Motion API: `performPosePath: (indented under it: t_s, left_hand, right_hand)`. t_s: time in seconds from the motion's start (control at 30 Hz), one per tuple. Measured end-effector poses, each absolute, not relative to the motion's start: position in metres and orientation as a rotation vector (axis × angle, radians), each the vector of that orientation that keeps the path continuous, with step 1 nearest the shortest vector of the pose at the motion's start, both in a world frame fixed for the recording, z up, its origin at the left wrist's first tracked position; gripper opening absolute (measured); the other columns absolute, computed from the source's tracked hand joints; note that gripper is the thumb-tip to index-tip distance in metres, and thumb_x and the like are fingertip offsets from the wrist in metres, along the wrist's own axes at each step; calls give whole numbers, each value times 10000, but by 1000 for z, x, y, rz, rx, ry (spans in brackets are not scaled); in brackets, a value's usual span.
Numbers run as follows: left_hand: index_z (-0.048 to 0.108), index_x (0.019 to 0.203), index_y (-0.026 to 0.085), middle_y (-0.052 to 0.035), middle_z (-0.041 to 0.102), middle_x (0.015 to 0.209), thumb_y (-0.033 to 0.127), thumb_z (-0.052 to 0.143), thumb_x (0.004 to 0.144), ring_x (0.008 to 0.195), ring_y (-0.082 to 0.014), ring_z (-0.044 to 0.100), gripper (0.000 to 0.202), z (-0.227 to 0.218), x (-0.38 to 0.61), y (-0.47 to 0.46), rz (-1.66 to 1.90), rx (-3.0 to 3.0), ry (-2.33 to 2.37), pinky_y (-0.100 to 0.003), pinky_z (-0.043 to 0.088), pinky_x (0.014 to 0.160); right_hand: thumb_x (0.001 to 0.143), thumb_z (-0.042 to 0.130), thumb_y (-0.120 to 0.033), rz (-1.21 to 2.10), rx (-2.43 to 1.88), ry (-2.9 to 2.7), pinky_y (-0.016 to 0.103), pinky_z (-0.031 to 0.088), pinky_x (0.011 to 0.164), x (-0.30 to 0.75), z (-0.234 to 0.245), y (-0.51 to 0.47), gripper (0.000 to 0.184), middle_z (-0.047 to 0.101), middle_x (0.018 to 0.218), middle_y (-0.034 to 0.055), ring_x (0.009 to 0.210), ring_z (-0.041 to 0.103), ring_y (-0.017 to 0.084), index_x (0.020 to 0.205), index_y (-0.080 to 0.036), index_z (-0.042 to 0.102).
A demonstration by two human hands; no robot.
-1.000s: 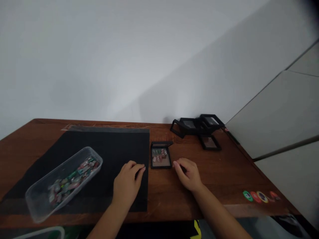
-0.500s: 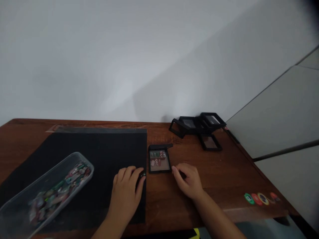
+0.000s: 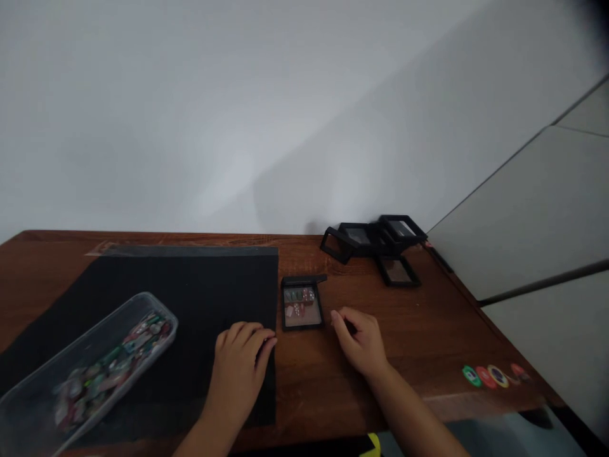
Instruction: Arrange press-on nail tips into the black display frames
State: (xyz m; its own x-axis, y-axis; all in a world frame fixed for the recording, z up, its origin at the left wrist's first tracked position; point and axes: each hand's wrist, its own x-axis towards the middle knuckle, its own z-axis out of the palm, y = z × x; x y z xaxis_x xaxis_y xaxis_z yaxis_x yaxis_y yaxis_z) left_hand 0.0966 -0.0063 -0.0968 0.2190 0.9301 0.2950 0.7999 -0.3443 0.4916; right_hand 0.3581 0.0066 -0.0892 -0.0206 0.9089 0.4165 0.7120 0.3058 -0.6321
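My left hand rests on the right edge of a black mat, its thumb and forefinger brought together. Whatever may be between those fingertips is hidden. My right hand lies loosely curled on the wooden table, thumb against the forefinger; I cannot make out anything in it. Between the hands, a little farther back, stands a small black-framed case with its lid tilted up at the back. Small pink, white-dotted pieces and green pieces lie in rows inside. Neither hand touches the case.
A clear plastic tub of mixed coloured pieces sits on the mat at left. Several black frames are piled by the wall, one more frame lying before them. Round stickers mark the table's front right.
My left thumb and forefinger have drawn closer, and the small dark shiny thing seen between them is now out of sight. My right hand has shifted slightly away from the case.
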Motion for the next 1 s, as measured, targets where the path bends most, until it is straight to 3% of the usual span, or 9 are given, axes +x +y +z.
performPosePath:
  t_s: [0.2, 0.43, 0.63, 0.77, 0.87, 1.0]
  left_hand:
    - [713, 1111, 263, -24, 765, 972, 292, 677, 916, 942, -265, 666, 201, -99, 96, -7, 868, 2176, 1598, -424, 397, 856]
    - [768, 925, 260, -32, 789, 940, 343, 662, 908, 882, -282, 667, 136, -95, 94, -3, 966, 1964, 1635, -450, 372, 864]
    - [703, 1159, 244, -29, 758, 839, 437, 725, 821, 828, -249, 668, 389, -86, 99, -3, 1086, 1565, 1585, -432, 459, 888]
    - [635, 1208, 183, -41, 755, 778, 518, 706, 811, 743, -213, 700, 523, -73, 116, -5, 1121, 1228, 1405, -337, 528, 737]
    - [642, 1174, 152, -39, 741, 729, 540, 749, 752, 759, -202, 717, 583, -63, 130, -3, 1124, 1033, 1259, -298, 544, 722]
    - [662, 1129, 147, -42, 735, 750, 520, 821, 689, 791, -193, 712, 598, -56, 142, -4, 1117, 861, 1123, -266, 555, 694]
  right_hand:
    - [990, 512, -301, 307, -1439, -1800, 239, 376, 552, 358, -86, 5, 381, 535, 552, -14, 521, 522, 113, 626, -191, 545]
    - [972, 535, -268, 310, -1366, -1885, 243, 369, 571, 357, -85, 4, 342, 549, 570, -15, 538, 525, 111, 639, -191, 553]
    - [941, 572, -247, 279, -1253, -1922, 250, 360, 550, 349, -81, 2, 314, 554, 559, -17, 513, 508, 107, 632, -196, 549]
    - [856, 729, -363, 308, -1122, -1961, 247, 455, 600, 335, -72, -7, 162, 675, 671, -11, 587, 616, 124, 876, -208, 686]
    - [803, 803, -409, 338, -1020, -1880, 269, 521, 644, 321, -65, -14, 416, 734, 816, 22, 682, 672, 155, 1159, -227, 688]
    - [839, 786, -322, 324, -919, -1746, 297, 571, 694, 308, -60, -17, 481, 742, 946, 67, 808, 692, 181, 1295, -248, 650]
